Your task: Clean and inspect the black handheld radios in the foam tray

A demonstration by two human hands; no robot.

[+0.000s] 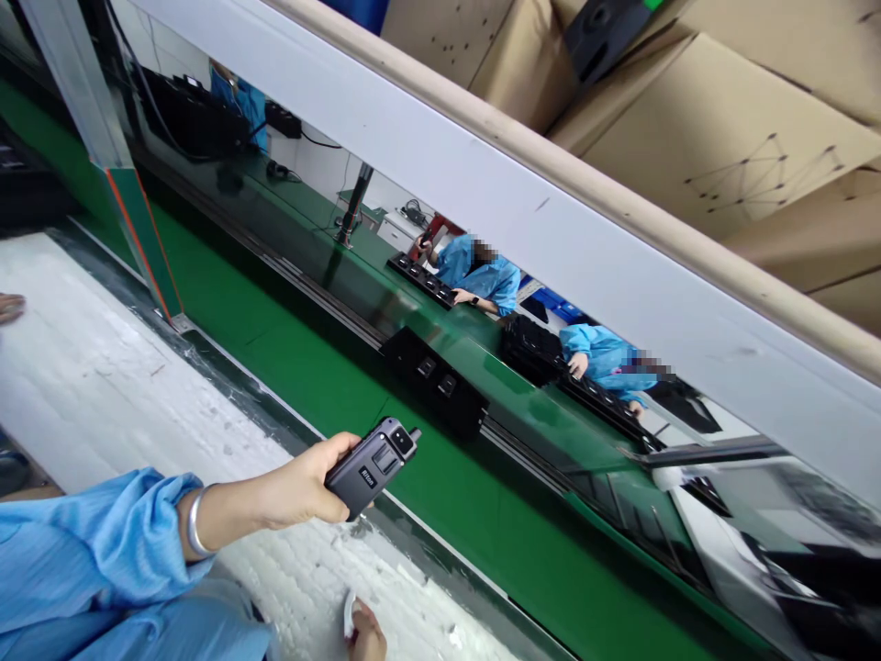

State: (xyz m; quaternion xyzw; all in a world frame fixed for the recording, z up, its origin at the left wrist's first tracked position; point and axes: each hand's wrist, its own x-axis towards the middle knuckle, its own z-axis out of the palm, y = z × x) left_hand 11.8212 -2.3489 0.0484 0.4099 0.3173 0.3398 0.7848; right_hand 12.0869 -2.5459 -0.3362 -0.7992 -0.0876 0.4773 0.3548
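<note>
My left hand (295,487), reaching in from the left with a bracelet at the wrist, is closed around a dark grey walkie-talkie (372,468). The radio's back faces up, with a short antenna stub and a light-coloured "Riton" label. It is over the edge between the white worktop (275,569) and the green conveyor belt (474,523). At the bottom edge, my right hand (367,635) pinches a small white curved piece (350,613); its exact kind does not show. Most of that hand is cut off by the frame.
A black tray (433,381) with two small dark items lies on the belt. Across the line, co-workers in blue sit by black trays (423,278). Overhead, a white shelf beam (482,174) carries cardboard boxes (777,138). A metal post (130,211) stands left; another person's hand (10,308) shows far left.
</note>
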